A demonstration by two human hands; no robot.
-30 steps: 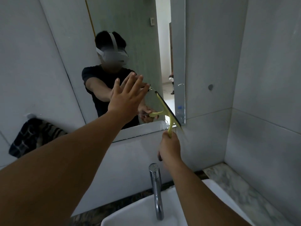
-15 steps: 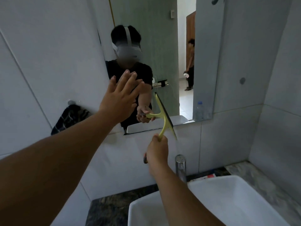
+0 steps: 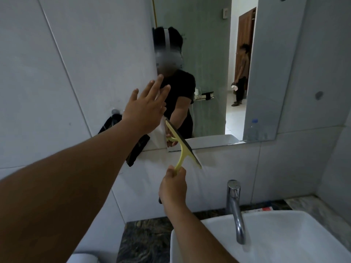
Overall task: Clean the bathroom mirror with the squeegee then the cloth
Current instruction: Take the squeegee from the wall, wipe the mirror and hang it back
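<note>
The wall mirror (image 3: 209,63) hangs above the basin. My right hand (image 3: 173,188) grips the yellow handle of the squeegee (image 3: 183,147). Its dark blade slants across the mirror's bottom left corner and down onto the tile below. My left hand (image 3: 145,109) is raised with fingers spread, flat by the mirror's left edge, holding nothing. A dark cloth (image 3: 137,149) hangs from a wall hook left of the mirror, partly hidden behind my left forearm.
A white basin (image 3: 284,240) with a chrome tap (image 3: 235,207) sits below on a dark marble counter (image 3: 144,242). A plastic bottle (image 3: 253,130) shows in the mirror's lower right corner. A person stands in the doorway reflected in the mirror. Tiled walls close in left and right.
The squeegee has slid left along the mirror's lower edge to its bottom left corner. My left hand has also shifted left, from the glass to the mirror's left edge. The view has turned right.
</note>
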